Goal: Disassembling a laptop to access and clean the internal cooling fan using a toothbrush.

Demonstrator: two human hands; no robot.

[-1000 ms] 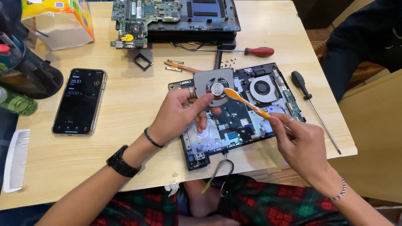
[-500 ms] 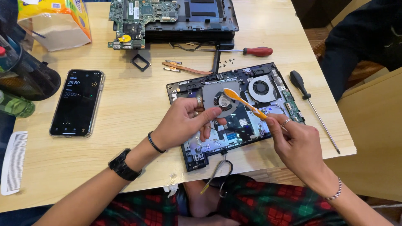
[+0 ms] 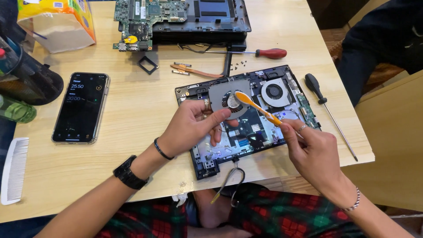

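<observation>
Compared with 1 second ago, the left hand has tipped the grey fan lower over the opened laptop, fingers still pinched on its edge. The right hand, wrist bent, grips the orange toothbrush, bristles against the fan's hub.

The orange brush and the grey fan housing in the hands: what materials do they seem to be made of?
The orange brush, held by the right hand, looks like smooth, slightly glossy plastic: even colour, moulded curve. Its bristles are too small to judge. The grey fan housing, held by the left hand, looks like thin matte sheet metal, flat and dull grey, though painted plastic is possible.
</observation>
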